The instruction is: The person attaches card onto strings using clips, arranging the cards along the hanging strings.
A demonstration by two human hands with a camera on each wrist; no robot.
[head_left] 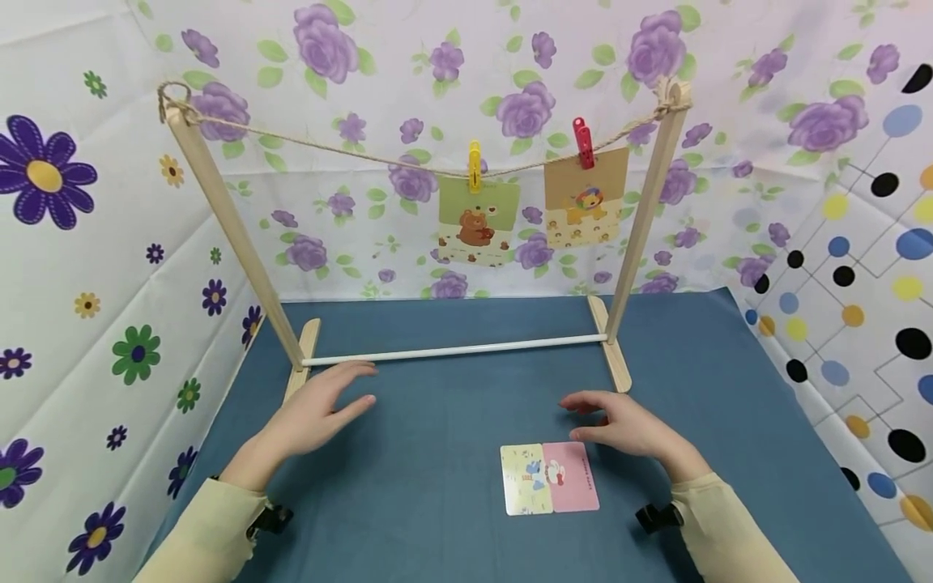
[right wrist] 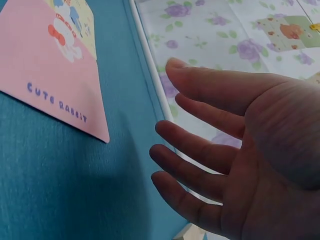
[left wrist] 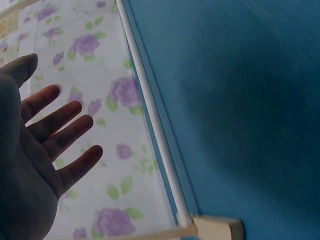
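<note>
My left hand [head_left: 309, 413] hovers over the cloth near the left foot of a wooden stand, its fingers loosely spread around nothing. To the right, my right hand [head_left: 625, 423] is held above the cloth with relaxed fingers and an empty palm. Just left of it lies a pink and yellow card [head_left: 550, 478]; the right wrist view shows "CUTE RABBIT" printed on its pink half. A bear card [head_left: 477, 227] hangs from the twine [head_left: 328, 148] under a yellow clothespin [head_left: 475, 167]. Beside it a lion card [head_left: 585, 202] hangs from a red clothespin [head_left: 583, 143].
The twine runs between a left wooden post [head_left: 233, 235] and a right wooden post [head_left: 649, 214]. A white rod [head_left: 459, 351] joins the feet low down. Blue cloth [head_left: 430, 453] covers the table; patterned fabric [head_left: 408, 73] stands behind and on both sides.
</note>
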